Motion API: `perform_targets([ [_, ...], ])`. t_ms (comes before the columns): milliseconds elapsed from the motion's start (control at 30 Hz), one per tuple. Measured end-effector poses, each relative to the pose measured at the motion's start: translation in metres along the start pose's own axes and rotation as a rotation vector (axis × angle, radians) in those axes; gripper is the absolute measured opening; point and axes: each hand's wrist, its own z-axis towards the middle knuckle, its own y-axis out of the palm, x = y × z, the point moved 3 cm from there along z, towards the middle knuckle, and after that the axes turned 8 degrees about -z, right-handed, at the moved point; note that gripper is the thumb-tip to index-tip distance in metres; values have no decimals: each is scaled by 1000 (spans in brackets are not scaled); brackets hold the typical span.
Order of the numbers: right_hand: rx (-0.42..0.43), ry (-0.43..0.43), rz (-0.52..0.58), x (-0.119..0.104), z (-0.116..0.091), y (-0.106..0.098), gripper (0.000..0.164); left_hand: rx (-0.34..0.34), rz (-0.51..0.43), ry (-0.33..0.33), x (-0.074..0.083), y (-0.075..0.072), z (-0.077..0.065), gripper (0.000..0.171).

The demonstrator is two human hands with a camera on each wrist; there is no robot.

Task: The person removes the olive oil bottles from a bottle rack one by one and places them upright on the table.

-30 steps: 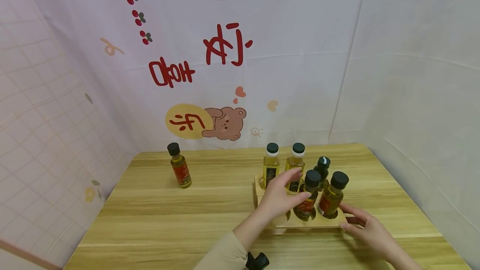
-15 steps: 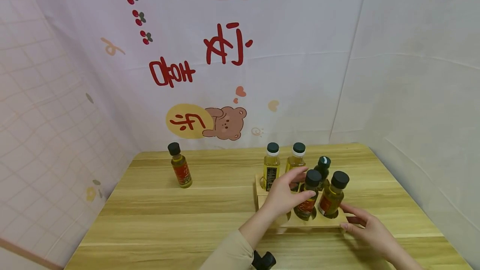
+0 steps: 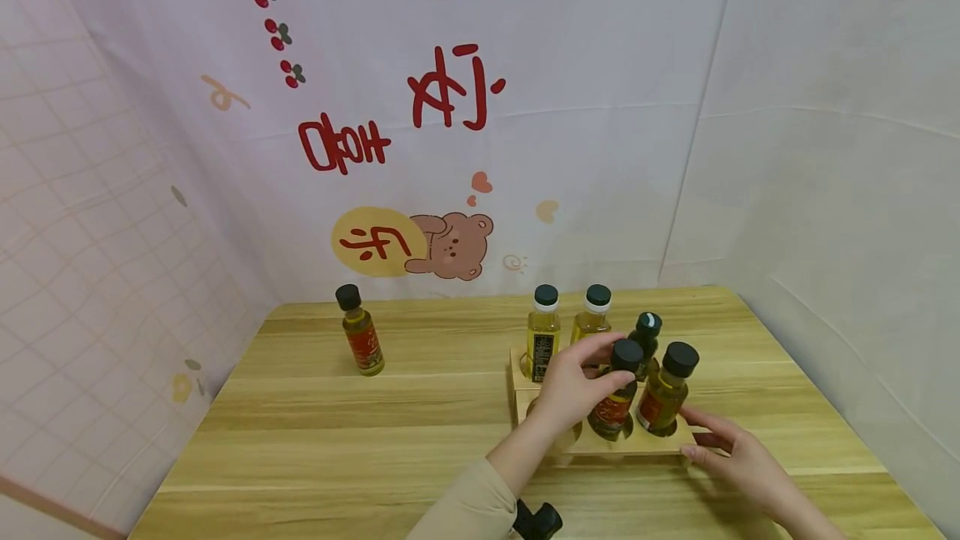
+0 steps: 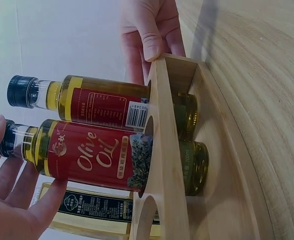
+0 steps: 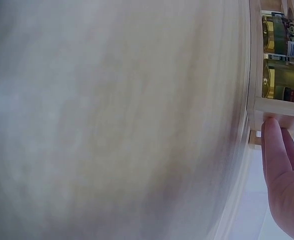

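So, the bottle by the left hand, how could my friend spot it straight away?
On the right half of the wood-grain table stands a light wooden bottle rack. In the middle place of its front row, find the dark-capped, red-labelled olive oil bottle. Its red-labelled neighbour to the right looks alike, but only this one has the left hand round its top.

This looks like a makeshift, cloth-walled booth: a white sheet (image 3: 600, 148) printed with a cartoon bear (image 3: 459, 250), cherries (image 3: 277, 43) and red lettering (image 3: 480, 90) hangs behind the wood-grain table (image 3: 405, 432), with grid-patterned cloth (image 3: 90, 190) to the table's left and plain white cloth (image 3: 847, 148) to its right.
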Motion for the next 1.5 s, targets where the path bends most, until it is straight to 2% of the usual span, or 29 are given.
perform_targets([
  [467,-1,11,-2,-1,0,0,64,9,-1,40,5,4,1,44],
  [667,2,7,-6,-3,-1,-1,64,22,-40,78,23,0,1,43],
  [900,-1,-5,-19,-4,-1,-1,63,12,-76,163,41,-7,0,42],
  [1033,6,-23,-36,-3,0,0,63,9,-88,169,46,-13,-2,42],
  [1200,13,-35,-38,-3,-1,0,63,46,-88,152,50,-24,-6,44],
  [1500,15,-37,-37,-5,-1,0,63,113,-47,129,54,-58,-17,43],
])
